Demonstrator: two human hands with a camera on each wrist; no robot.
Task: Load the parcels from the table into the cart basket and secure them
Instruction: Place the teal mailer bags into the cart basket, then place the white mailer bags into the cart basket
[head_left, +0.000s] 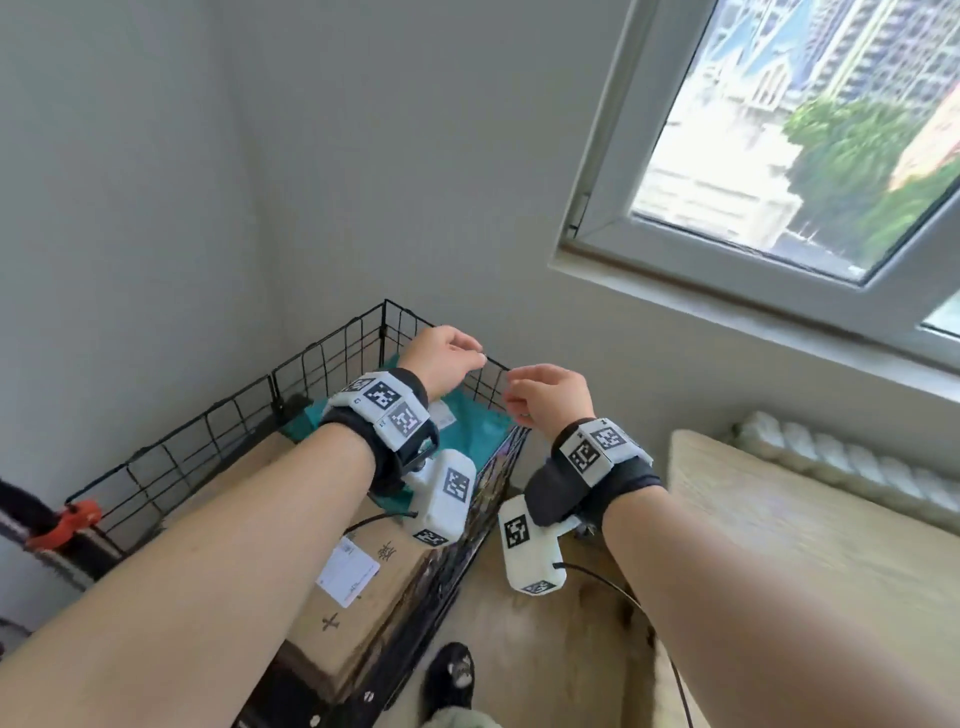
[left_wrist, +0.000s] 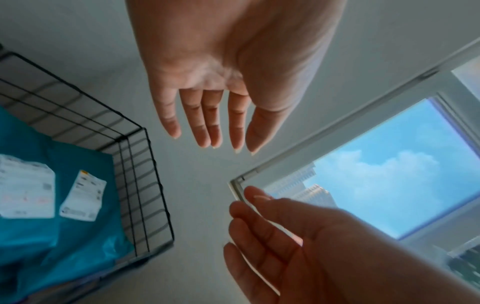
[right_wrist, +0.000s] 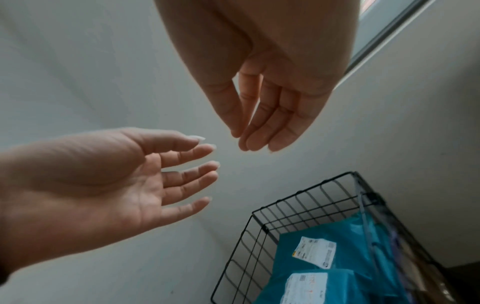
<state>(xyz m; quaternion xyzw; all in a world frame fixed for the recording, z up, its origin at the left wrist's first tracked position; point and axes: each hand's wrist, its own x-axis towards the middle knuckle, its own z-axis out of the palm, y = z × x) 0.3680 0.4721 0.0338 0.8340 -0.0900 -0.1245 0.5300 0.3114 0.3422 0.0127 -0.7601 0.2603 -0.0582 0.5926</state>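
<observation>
The black wire cart basket (head_left: 322, 358) stands in the room's corner. Inside it lie a brown cardboard box (head_left: 374, 597) with a white label and teal mailer parcels (head_left: 478, 431), each labelled (right_wrist: 350, 236). Both hands hover above the basket's far right corner without touching it. My left hand (head_left: 449, 358) holds nothing, and its fingers hang nearly straight in the left wrist view (left_wrist: 215, 123). My right hand (head_left: 545, 395) is just to its right, also empty, its fingers relaxed with the thumb close beside them (right_wrist: 259, 127). The two hands are a small gap apart.
A light wooden table (head_left: 779, 519) stands to the right under the window (head_left: 779, 130). An orange clamp (head_left: 67, 522) sits on the basket's left end. My foot in a dark slipper (head_left: 452, 675) stands on the wood floor beside the basket. Grey walls close the corner behind.
</observation>
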